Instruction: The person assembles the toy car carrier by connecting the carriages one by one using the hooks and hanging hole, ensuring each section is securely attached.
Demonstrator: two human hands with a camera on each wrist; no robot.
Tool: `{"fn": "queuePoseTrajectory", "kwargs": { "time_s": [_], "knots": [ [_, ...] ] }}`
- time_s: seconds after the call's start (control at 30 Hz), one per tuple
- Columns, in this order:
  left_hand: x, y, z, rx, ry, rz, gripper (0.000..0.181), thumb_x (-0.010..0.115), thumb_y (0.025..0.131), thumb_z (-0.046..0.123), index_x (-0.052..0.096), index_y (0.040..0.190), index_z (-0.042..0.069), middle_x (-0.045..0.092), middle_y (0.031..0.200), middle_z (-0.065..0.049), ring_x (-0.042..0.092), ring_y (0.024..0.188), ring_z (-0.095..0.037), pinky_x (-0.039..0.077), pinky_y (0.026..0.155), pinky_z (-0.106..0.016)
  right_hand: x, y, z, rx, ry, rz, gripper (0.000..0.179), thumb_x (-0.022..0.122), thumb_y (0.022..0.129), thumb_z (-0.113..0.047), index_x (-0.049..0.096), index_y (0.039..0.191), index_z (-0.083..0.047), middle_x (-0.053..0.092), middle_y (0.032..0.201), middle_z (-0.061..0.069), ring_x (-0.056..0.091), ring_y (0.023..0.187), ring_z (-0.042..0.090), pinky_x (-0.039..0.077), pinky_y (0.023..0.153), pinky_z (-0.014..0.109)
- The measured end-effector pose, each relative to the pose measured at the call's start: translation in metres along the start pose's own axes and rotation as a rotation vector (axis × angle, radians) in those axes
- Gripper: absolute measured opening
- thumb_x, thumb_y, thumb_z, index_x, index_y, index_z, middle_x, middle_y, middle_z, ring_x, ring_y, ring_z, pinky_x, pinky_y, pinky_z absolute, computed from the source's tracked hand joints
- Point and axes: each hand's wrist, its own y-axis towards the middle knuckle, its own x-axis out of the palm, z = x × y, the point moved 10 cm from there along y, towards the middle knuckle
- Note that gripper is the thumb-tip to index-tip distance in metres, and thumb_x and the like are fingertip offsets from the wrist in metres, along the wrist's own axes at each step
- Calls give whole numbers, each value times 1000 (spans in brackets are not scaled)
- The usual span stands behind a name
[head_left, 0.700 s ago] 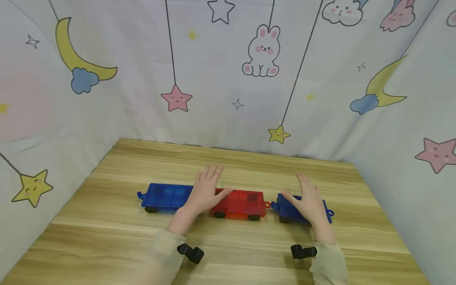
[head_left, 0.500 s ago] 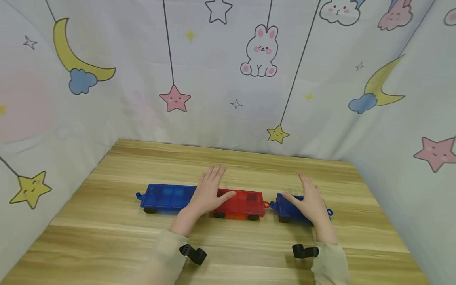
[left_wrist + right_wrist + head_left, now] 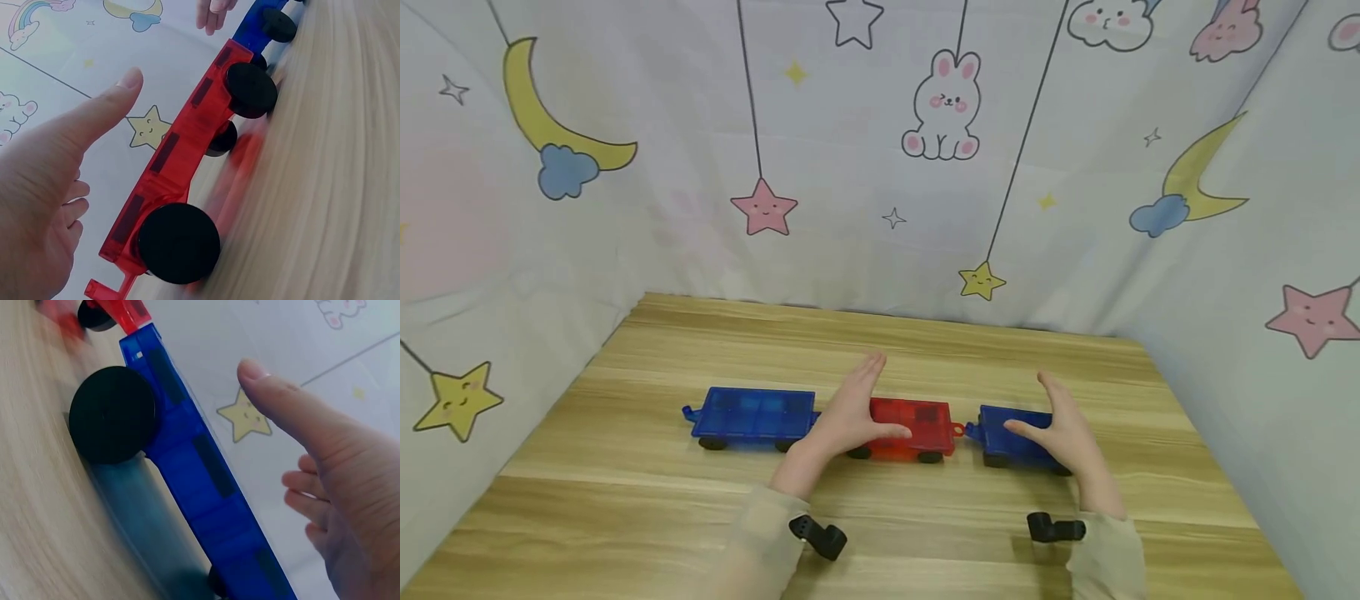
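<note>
Three translucent toy train cars with black wheels stand in a row on the wooden table: a blue car (image 3: 756, 414) at left, a red car (image 3: 917, 421) in the middle and a second blue car (image 3: 1007, 429) at right. My left hand (image 3: 848, 418) hovers by the red car's left end, covering part of it, with thumb held apart from the fingers. Over the right blue car's right end is my right hand (image 3: 1071, 437), also with thumb and fingers spread apart. Both wrist views show a gap between each hand and the car near it.
Small hooks and rings stick out from the car ends; a red ring (image 3: 958, 429) lies beside the right blue car's hook (image 3: 972, 431). A white printed curtain (image 3: 850, 267) encloses the table (image 3: 910, 517) at the back and sides. Each wrist wears a black camera (image 3: 820, 536).
Both hands have shifted a little to the right and turned more edge-on, uncovering the left blue car's right end. The cars stay in place; the head view has drifted slightly.
</note>
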Motion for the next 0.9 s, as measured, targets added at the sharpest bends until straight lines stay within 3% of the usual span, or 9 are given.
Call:
{"fn": "queuePoseTrajectory", "kwargs": {
  "time_s": [0.4, 0.67, 0.9],
  "knots": [
    [13, 2, -1, -52, -57, -60, 119, 91, 64, 42, 24, 156, 9, 26, 161, -11, 25, 148, -32, 31, 115, -52, 2, -7, 6, -98, 52, -39, 102, 86, 73, -33, 30, 151, 3, 35, 151, 29, 27, 139, 51, 28, 107, 68],
    [22, 1, 0, -37, -47, -122, 115, 91, 63, 45, 32, 153, 5, 35, 157, -13, 34, 144, -33, 34, 114, -50, 7, -12, 13, -74, 21, -112, 103, 88, 69, -37, 36, 149, -1, 29, 153, 31, 27, 138, 55, 32, 102, 72],
    [25, -1, 2, -32, -19, -133, 108, 90, 64, 44, 37, 151, 6, 40, 154, -13, 37, 142, -33, 36, 113, -50, 13, -12, 15, -54, 10, -162, 101, 88, 69, -38, 38, 148, -1, 27, 154, 32, 23, 137, 58, 30, 100, 74]
  ]
}}
